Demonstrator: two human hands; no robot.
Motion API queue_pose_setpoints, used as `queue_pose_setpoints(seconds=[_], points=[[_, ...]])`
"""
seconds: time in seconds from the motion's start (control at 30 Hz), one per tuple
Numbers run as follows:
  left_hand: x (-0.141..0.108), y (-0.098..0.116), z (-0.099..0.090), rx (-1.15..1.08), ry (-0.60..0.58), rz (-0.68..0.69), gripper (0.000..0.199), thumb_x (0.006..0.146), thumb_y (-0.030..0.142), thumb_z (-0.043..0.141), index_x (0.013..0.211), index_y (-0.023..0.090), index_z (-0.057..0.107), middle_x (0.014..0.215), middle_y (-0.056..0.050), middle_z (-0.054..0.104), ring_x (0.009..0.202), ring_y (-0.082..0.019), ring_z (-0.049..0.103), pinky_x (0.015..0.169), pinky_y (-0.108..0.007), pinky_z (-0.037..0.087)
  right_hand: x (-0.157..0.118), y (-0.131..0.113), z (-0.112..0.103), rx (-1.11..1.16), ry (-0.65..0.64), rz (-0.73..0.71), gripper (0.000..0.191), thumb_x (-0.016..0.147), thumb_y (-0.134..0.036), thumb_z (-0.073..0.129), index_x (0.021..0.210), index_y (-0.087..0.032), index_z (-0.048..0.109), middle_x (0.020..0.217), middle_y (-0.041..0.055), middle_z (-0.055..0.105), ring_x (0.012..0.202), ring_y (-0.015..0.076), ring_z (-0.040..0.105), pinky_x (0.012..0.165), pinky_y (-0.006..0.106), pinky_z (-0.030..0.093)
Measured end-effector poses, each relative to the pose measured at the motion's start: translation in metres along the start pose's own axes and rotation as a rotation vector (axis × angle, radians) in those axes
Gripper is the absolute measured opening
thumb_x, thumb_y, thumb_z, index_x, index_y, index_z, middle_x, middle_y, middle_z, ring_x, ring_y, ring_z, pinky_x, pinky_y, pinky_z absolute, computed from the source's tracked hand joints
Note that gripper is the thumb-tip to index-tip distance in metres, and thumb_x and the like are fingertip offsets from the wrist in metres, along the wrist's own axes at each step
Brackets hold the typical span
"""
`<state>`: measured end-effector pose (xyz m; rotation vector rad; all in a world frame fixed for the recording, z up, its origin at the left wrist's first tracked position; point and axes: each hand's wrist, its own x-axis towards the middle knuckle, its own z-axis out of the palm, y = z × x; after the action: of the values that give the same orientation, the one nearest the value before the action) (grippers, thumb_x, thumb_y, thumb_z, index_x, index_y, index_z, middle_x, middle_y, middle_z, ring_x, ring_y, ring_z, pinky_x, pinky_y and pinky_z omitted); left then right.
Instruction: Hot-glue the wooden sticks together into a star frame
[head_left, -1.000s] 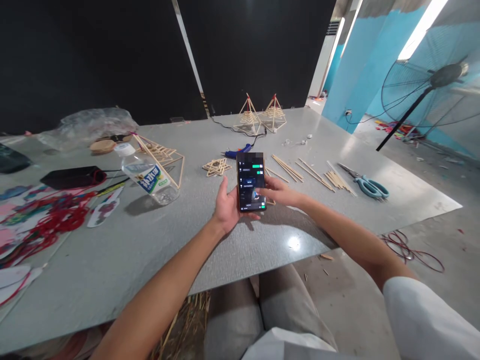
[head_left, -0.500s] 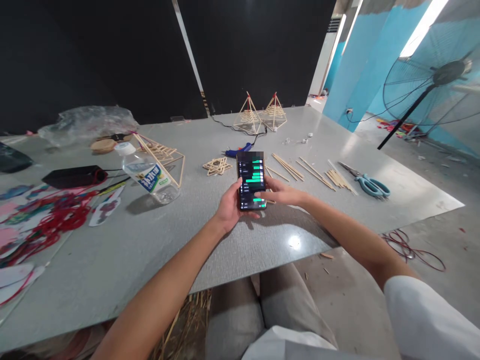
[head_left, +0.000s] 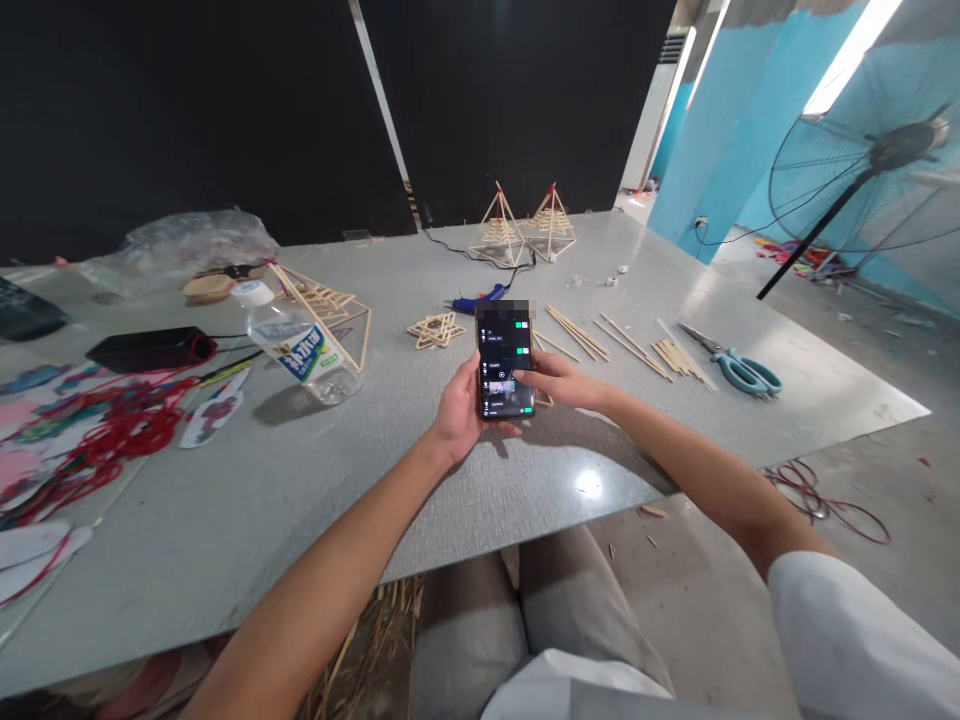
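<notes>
A smartphone [head_left: 504, 345] with a lit dark screen of chat-like bubbles is held upright over the table. My left hand [head_left: 459, 408] is closed round its left side and lower edge, with fingertips showing below it. From the right, my right hand [head_left: 562, 382] grips the phone's right edge, its thumb lying on the lower part of the screen and its other fingers partly hidden behind. Just beyond the phone lie a blue glue gun [head_left: 480, 299] and a small star-shaped stick frame [head_left: 436, 331]. Loose wooden sticks [head_left: 577, 333] are spread to the right.
A clear plastic bottle [head_left: 304, 350] leans by a stick frame [head_left: 330, 300] on the left, near red yarn [head_left: 112, 430] and a black case [head_left: 150, 350]. Scissors [head_left: 739, 368] lie right; two stick pyramids [head_left: 551, 225] stand at the back. A large fan [head_left: 900, 145] is far right.
The chat on the phone screen has scrolled: fewer green bubbles show and a picture appears low down. My right thumb has moved slightly up the screen.
</notes>
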<state>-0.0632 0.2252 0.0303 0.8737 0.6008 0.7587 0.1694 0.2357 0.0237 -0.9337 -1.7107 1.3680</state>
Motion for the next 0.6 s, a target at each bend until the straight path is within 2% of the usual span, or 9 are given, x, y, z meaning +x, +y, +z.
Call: queue_pose_setpoints(seconds=[0.27, 0.43, 0.6], points=[[0.0017, -0.0015, -0.0036, -0.057, 0.012, -0.001, 0.067, 0.121, 0.062, 0.044, 0.161, 0.017, 0.07, 0.119, -0.017, 0.087, 0.09, -0.033, 0.086, 0.059, -0.04, 0.071, 0.0006, 0.0012, 0.0018, -0.016, 0.018, 0.01, 0.036, 0.106, -0.044, 0.081, 0.132, -0.021, 0.071, 0.119, 0.0056, 0.082, 0.1, 0.0215, 0.076, 0.092, 0.037, 0.065], [0.0009, -0.0003, 0.0, -0.063, 0.051, 0.0, 0.065, 0.121, 0.061, 0.043, 0.16, 0.017, 0.071, 0.114, -0.014, 0.087, 0.086, -0.032, 0.086, 0.055, -0.04, 0.071, 0.0003, 0.0011, 0.0007, -0.031, 0.022, 0.016, 0.038, 0.104, -0.046, 0.083, 0.13, -0.021, 0.071, 0.113, 0.0044, 0.081, 0.095, 0.0206, 0.074, 0.086, 0.036, 0.064], [0.0012, -0.0004, 0.0003, -0.029, 0.059, -0.007, 0.068, 0.122, 0.062, 0.039, 0.159, 0.015, 0.071, 0.115, -0.016, 0.087, 0.087, -0.033, 0.086, 0.054, -0.041, 0.071, 0.0004, 0.0011, 0.0025, -0.009, 0.031, 0.005, 0.043, 0.102, -0.049, 0.086, 0.132, -0.021, 0.073, 0.117, 0.006, 0.083, 0.101, 0.0221, 0.075, 0.088, 0.037, 0.067]])
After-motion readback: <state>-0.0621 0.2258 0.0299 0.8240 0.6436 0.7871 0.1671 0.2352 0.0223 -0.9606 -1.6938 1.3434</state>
